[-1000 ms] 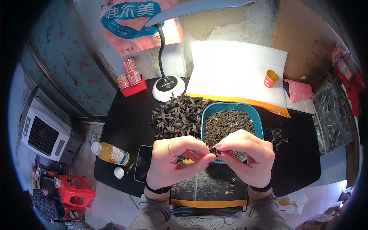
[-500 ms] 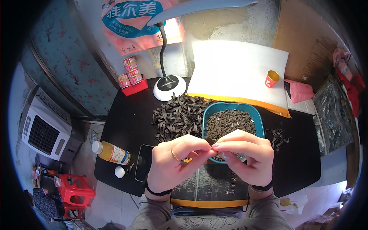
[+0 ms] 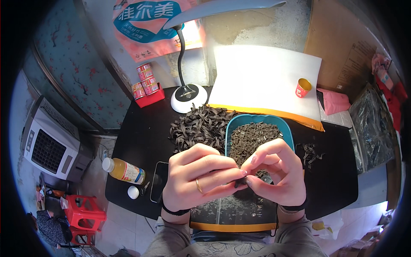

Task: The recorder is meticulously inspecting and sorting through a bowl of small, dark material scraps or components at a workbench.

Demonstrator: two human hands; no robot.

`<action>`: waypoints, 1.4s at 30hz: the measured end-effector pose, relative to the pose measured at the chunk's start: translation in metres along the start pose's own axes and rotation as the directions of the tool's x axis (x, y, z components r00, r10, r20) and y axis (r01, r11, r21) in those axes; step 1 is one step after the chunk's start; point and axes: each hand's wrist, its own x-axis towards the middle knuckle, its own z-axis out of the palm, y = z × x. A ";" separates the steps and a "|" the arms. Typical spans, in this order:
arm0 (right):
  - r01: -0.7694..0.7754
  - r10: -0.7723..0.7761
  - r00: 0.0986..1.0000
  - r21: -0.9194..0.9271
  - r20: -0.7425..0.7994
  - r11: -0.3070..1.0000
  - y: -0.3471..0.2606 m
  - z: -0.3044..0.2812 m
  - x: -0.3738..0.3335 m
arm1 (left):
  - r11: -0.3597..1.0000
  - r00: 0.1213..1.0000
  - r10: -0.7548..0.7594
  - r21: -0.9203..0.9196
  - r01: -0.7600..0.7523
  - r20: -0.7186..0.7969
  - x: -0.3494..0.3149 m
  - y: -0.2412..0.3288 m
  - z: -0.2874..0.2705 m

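Over the near edge of the teal basin (image 3: pixel 290 132), my two hands meet fingertip to fingertip. A small dark strip (image 3: pixel 240 183) shows beneath the left fingers, partly hidden by them. My left hand (image 3: pixel 199 177), with a ring on one finger, is closed around it. My right hand (image 3: pixel 276 175) pinches thumb and index finger at the strip's right end, its other fingers curled. Small dark cut-looking pieces (image 3: pixel 250 139) with a few shiny bits fill the basin. A heap of longer dark strips (image 3: pixel 201 128) lies to the basin's left.
Behind the heap stands a desk lamp (image 3: pixel 188 97). At the left are a bottle (image 3: pixel 124 170), a white cap (image 3: pixel 133 192) and a phone-like dark slab (image 3: pixel 159 182). Loose dark scraps (image 3: pixel 311 154) lie right of the basin; a red cup (image 3: pixel 303 88) stands on a white sheet (image 3: pixel 265 77).
The dark strip has shifted lower between my hands. My left fingers have extended over it, and the right index finger has lifted into a rounder pinch.
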 end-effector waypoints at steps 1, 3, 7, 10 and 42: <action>-0.002 0.003 1.000 -0.036 0.017 0.999 0.001 -0.001 0.001 | 1.000 1.000 -0.001 -0.001 0.001 0.001 -0.001 -0.001 0.001; -0.004 0.007 0.999 -0.072 0.034 0.997 0.000 0.000 0.001 | 0.996 0.998 0.029 0.086 -0.025 -0.047 -0.004 -0.003 0.006; -0.047 0.033 0.995 -0.142 -0.098 0.989 -0.004 0.001 0.002 | 0.984 0.998 0.032 0.179 -0.021 -0.059 -0.006 -0.006 0.006; -0.048 0.034 0.995 -0.153 -0.093 0.987 -0.003 -0.002 0.002 | 0.983 0.999 0.021 0.186 -0.014 -0.033 -0.007 -0.006 0.009; -0.087 0.095 0.985 -0.055 0.147 0.995 0.012 -0.010 0.011 | 0.997 0.997 0.041 0.067 -0.037 -0.073 -0.006 -0.003 0.008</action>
